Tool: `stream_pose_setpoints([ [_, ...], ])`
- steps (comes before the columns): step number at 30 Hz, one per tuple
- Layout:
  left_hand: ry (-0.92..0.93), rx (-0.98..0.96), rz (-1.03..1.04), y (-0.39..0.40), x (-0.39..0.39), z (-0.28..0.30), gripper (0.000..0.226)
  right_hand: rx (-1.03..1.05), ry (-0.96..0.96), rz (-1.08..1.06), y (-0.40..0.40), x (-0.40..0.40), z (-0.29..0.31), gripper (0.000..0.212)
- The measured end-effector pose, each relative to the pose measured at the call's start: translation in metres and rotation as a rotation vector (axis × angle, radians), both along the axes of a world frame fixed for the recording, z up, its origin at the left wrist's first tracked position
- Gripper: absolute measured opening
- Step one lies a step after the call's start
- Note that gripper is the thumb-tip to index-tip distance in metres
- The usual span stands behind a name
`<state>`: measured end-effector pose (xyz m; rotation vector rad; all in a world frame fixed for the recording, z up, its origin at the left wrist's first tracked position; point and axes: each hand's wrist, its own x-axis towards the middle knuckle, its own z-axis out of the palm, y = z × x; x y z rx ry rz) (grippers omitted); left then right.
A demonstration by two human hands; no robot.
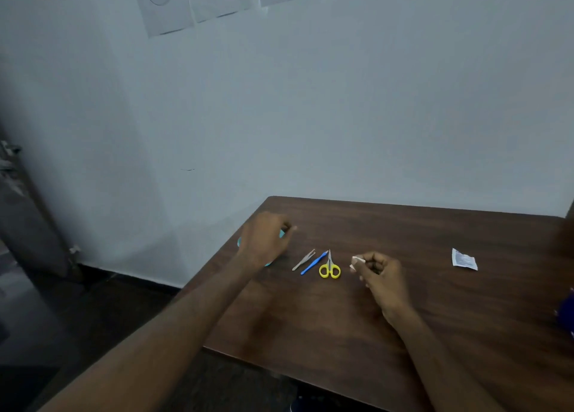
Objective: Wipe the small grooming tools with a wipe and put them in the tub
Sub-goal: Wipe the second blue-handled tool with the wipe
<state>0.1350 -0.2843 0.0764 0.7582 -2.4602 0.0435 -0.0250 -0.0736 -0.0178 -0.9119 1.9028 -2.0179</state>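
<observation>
Three small tools lie side by side on the brown table: silver tweezers, a blue-handled pick and yellow-handled scissors. My right hand is just right of the scissors and pinches a small white wipe in curled fingers. My left hand hovers over a teal tub near the table's left edge and hides most of it. Whether it holds the tub or anything else is unclear.
A torn white wipe sachet lies on the table at the right. A dark blue object shows at the right frame edge. The table's far edge meets a pale wall; its left edge drops to a dark floor.
</observation>
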Motion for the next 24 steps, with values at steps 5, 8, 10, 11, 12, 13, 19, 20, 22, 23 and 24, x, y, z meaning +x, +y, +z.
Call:
stream_pose_setpoints([
  [5, 0.024, 0.079, -0.188, 0.043, -0.003, -0.058, 0.017, -0.043, -0.101, -0.044, 0.005, 0.001, 0.0, 0.006],
  [8, 0.1, 0.139, -0.159, 0.049, 0.001, -0.085, 0.017, -0.034, -0.086, -0.078, 0.005, 0.001, -0.006, 0.007],
  [10, 0.186, 0.129, -0.092, 0.052, 0.005, -0.087, 0.015, 0.013, -0.037, -0.056, 0.003, 0.001, -0.009, 0.007],
  [11, 0.211, 0.12, -0.052, 0.054, 0.006, -0.087, 0.014, 0.024, -0.034, -0.047, 0.002, 0.001, -0.01, 0.006],
  [12, 0.215, 0.105, -0.013, 0.057, 0.007, -0.085, 0.013, 0.025, -0.044, -0.045, 0.001, 0.0, -0.009, 0.006],
  [13, 0.2, 0.096, 0.014, 0.058, 0.006, -0.085, 0.012, 0.018, -0.055, -0.044, 0.001, 0.0, -0.009, 0.006],
  [19, 0.089, 0.177, 0.073, 0.061, 0.004, -0.081, 0.023, 0.034, -0.005, -0.006, 0.008, 0.01, 0.0, 0.006],
  [20, 0.081, 0.187, 0.077, 0.061, 0.004, -0.081, 0.025, 0.025, -0.016, -0.003, 0.01, 0.013, 0.0, 0.005],
  [22, 0.061, 0.201, 0.082, 0.062, 0.005, -0.081, 0.025, -0.028, -0.032, -0.028, 0.014, 0.017, -0.001, 0.006],
  [23, 0.04, 0.204, 0.091, 0.062, 0.005, -0.08, 0.024, -0.035, -0.036, -0.042, 0.015, 0.018, 0.0, 0.007],
  [24, 0.022, 0.207, 0.1, 0.062, 0.005, -0.078, 0.023, -0.021, -0.04, -0.046, 0.016, 0.018, 0.001, 0.007],
])
